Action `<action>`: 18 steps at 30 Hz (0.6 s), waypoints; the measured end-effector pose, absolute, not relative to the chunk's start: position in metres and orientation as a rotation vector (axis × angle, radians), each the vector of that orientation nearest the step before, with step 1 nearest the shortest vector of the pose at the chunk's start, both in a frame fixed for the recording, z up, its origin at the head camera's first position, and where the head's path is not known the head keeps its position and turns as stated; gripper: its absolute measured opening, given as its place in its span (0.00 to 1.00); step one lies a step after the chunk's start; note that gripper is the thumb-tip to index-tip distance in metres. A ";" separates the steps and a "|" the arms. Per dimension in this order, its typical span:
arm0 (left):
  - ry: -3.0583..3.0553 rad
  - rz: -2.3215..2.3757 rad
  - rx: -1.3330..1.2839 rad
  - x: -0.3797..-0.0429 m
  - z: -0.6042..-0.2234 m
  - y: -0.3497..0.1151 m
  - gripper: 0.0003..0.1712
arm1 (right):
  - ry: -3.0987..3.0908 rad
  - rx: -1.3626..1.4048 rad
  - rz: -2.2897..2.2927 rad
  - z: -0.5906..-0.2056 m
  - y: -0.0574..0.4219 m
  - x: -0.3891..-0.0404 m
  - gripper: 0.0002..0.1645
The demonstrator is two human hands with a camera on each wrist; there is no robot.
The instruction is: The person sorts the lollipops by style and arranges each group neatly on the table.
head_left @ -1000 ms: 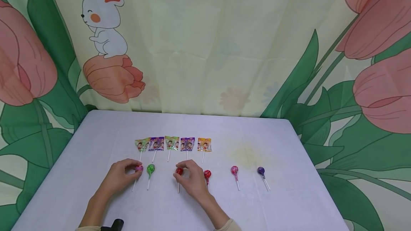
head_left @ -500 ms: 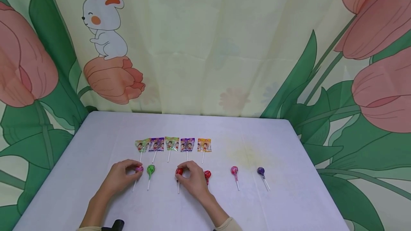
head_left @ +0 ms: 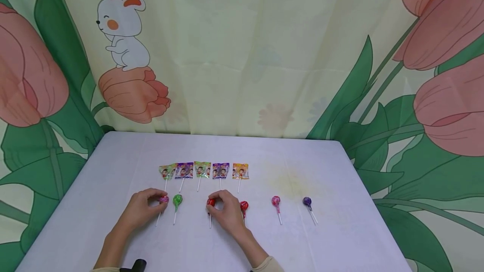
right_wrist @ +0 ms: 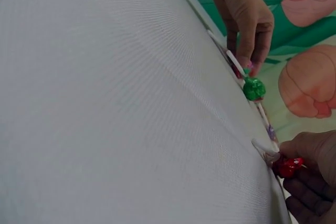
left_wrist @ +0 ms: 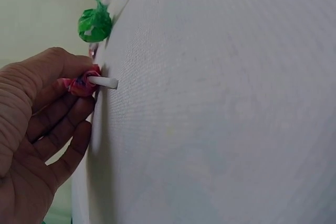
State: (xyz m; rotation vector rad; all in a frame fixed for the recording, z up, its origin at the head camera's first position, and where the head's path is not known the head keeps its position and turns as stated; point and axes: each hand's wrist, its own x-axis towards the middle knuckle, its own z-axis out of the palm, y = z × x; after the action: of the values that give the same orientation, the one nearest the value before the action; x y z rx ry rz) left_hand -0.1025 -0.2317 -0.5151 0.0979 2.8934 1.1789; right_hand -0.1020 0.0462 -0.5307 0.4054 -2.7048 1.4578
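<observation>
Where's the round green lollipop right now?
In the head view, the round green lollipop lies left of centre on the table, between the right hand and the pink lollipop that the left hand pinches, nearer the latter.

Compared with one second ago, the thumb (head_left: 212,210) of the right hand (head_left: 228,214) now reaches slightly less far to the left at the red lollipop (head_left: 211,201). Against half a second ago, more stick (head_left: 245,221) of the neighbouring red lollipop (head_left: 244,205) shows beside this hand. The printed rabbit (head_left: 124,22) sits a little lower in the head view.
</observation>
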 end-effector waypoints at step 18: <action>2.890 1.173 0.074 -0.103 -0.515 -0.230 0.15 | -2.604 0.471 1.556 -0.531 0.031 -0.108 0.12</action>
State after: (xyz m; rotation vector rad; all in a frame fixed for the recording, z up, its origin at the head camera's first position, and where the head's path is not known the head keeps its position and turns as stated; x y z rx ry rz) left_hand -0.1031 -0.2303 -0.5149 0.0745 2.8896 1.1728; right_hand -0.1075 0.0310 -0.5313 0.4707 -2.6044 1.5560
